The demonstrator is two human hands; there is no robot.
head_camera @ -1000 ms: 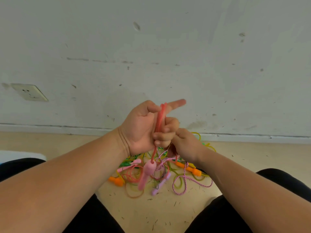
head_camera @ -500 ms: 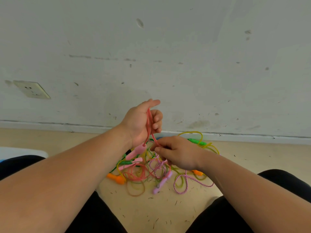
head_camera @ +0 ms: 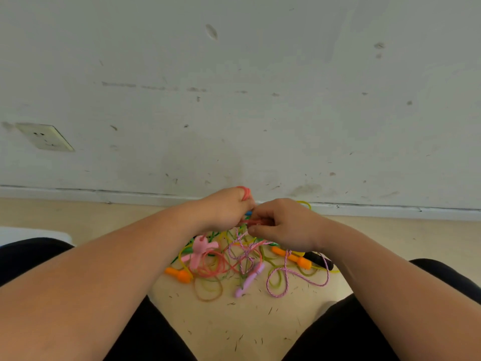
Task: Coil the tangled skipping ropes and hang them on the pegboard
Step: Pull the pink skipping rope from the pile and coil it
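Floor [head_camera: 234, 332] is beige, wall [head_camera: 260, 100] scuffed; left hand [head_camera: 223, 209] and right hand [head_camera: 283, 225] grip pink rope [head_camera: 244, 191].

Tangle of skipping ropes [head_camera: 234, 267] on floor [head_camera: 247, 329], between left leg [head_camera: 31, 256] and right leg [head_camera: 442, 277], just before wall [head_camera: 260, 100]; left grip [head_camera: 223, 209] and right grip [head_camera: 283, 225] meet above its far side, both holding a rope strand [head_camera: 245, 191]; wall socket [head_camera: 45, 137] far left on wall.

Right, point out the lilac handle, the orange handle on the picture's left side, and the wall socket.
lilac handle [head_camera: 250, 279]: head view, middle of its shaft.
orange handle [head_camera: 180, 274]: head view, on its thick grip, beside the pink rope loops.
wall socket [head_camera: 44, 137]: head view, centre of its faceplate.
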